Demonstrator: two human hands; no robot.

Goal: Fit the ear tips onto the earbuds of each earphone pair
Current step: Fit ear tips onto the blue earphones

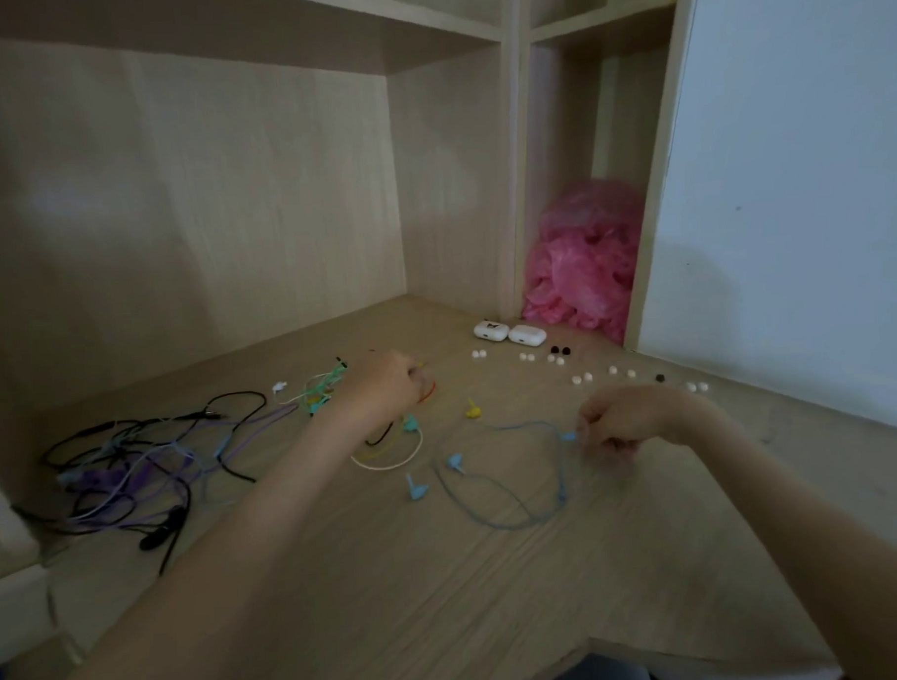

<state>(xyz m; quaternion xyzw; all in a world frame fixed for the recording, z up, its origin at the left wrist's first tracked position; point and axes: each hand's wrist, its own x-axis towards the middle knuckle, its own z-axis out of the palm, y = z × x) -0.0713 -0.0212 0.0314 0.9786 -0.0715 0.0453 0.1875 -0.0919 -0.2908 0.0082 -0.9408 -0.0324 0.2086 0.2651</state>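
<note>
The right hand's (622, 424) grip pinches the limp pale-blue earphone cable (562, 494) on the wooden surface (447, 597). The left hand (387, 388) curls over tangled coloured cords (320, 391), its hold unclear. The tiny white ear tips (582, 378) beyond look light and squashy, so they are best pinched at the rim.

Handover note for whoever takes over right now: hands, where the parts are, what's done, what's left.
Left hand: curled over the coloured cable pile; grip unclear.
Right hand: pinches the blue earphone cable; its two earbuds lie on the desk.
Ear tips: loose, white and black, in a row at the back right, near two white cases.
Done: no tip visibly fitted.
Left: seemingly all pairs, including the black and purple tangle far left.
</note>
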